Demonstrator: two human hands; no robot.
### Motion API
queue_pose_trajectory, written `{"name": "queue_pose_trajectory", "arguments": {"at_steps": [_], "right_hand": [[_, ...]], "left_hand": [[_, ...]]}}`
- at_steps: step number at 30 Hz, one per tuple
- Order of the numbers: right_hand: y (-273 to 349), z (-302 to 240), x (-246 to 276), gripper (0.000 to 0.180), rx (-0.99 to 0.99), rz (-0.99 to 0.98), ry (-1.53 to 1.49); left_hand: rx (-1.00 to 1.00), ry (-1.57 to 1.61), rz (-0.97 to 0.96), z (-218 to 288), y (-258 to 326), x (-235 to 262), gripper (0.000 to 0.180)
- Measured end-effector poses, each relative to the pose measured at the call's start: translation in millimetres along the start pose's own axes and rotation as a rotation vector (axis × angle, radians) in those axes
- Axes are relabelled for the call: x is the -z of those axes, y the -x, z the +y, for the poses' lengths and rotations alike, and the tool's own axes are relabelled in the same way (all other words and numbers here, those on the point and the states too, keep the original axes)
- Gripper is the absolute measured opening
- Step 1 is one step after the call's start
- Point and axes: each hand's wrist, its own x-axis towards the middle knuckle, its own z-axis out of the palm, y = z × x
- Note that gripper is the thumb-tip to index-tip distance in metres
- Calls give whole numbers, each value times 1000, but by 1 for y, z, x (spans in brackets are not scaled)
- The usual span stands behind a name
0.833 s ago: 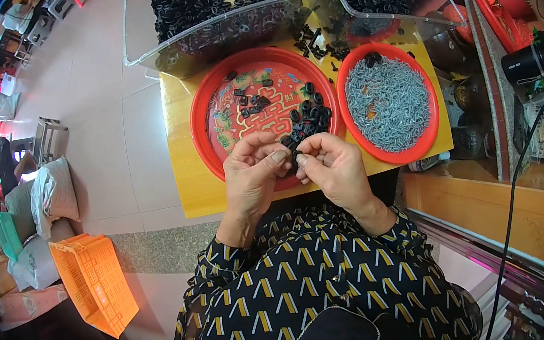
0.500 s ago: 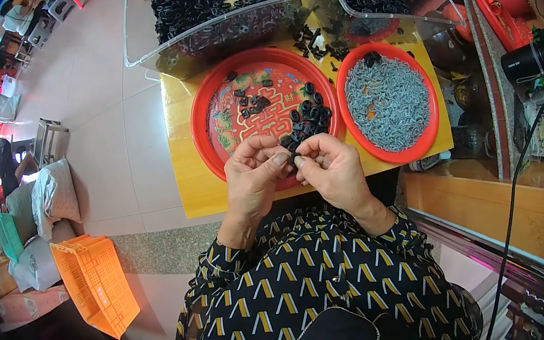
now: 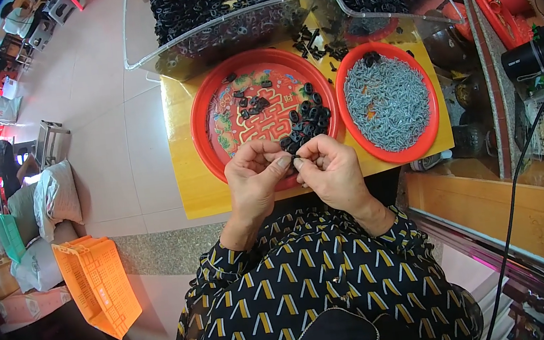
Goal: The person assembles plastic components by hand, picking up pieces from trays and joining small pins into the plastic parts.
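Over the near rim of a red patterned tray [image 3: 203, 138], my left hand [image 3: 254, 175] and my right hand [image 3: 333, 168] meet, thumbs and forefingers pinched on a small black plastic part [image 3: 295, 161]. Fingertips cover most of this part. Just beyond them a heap of black oval plastic parts [image 3: 310, 119] lies in the tray's right side. A smaller group of black pieces [image 3: 255, 106] sits nearer the tray's middle. To the right, a red plate [image 3: 344, 108] holds a pile of silver screws [image 3: 387, 105], with a black piece on top.
Two clear plastic bins [image 3: 226, 18] [image 3: 395, 12] of black parts stand at the table's far side. Loose black pieces [image 3: 311, 43] lie before them on the yellow table [image 3: 186, 180]. An orange crate [image 3: 99, 283] is at left; a black cable [image 3: 515, 187] hangs at right.
Both hands stay almost in place, still pinching the small black part, with only a slight shift of the fingers. The view has moved very slightly.
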Motion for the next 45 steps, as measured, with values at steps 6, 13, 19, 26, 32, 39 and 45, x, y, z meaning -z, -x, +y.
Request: {"name": "queue_pose_trajectory", "arguments": {"at_steps": [6, 13, 19, 26, 32, 39, 45], "right_hand": [[2, -11, 2, 4, -73, -28, -67], [0, -7, 5, 3, -55, -32, -79], [-6, -2, 12, 4, -40, -63, -138], [-5, -2, 39, 4, -7, 52, -199], [-2, -2, 45, 4, -24, 38, -197], [-1, 3, 46, 7, -91, 32, -250], [-3, 2, 46, 9, -115, -52, -325]], "left_hand": [[1, -125, -27, 4, -1, -1, 14], [44, -250, -96, 8, -7, -5, 11], [108, -183, -107, 12, -13, -12, 10], [-263, -1057, -74, 9, -53, -4, 17], [-513, -1453, -153, -4, -72, -19, 15], [-558, -1404, -187, -9, -71, -18, 12], [38, -582, -103, 11, -38, -7, 6]]}}
